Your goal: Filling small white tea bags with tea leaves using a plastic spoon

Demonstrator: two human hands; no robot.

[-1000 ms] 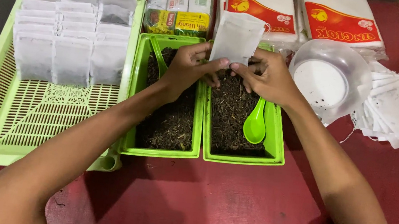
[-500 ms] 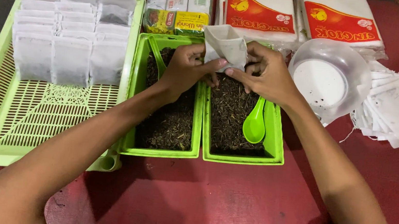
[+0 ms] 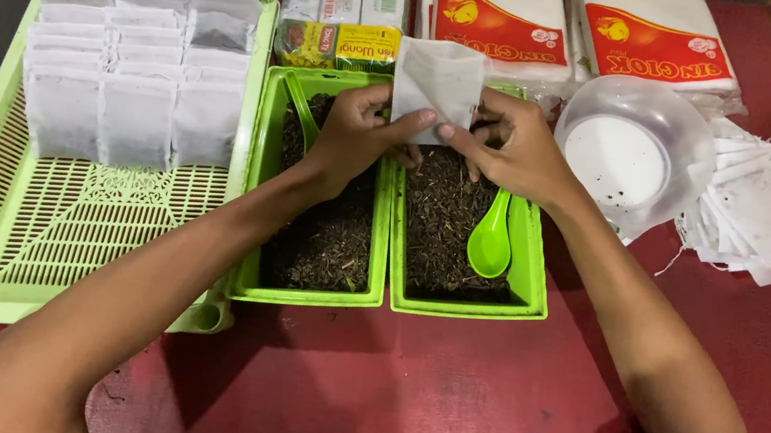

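I pinch a small white filter bag [image 3: 439, 83] between my left hand [image 3: 356, 137] and right hand [image 3: 515, 154], above two green trays of loose tea [image 3: 445, 220]. Filling looks finished; closing it seems next, needing a steady grip.

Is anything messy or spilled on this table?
Mostly tidy. The empty white paper sachets at the right lie in a loose, fanned heap, unlike the neat rows of filled white sachets in the slotted green tray. No spill shows.

white filter bag [image 3: 441, 82] now flattened upright, both hands pinching lower edge
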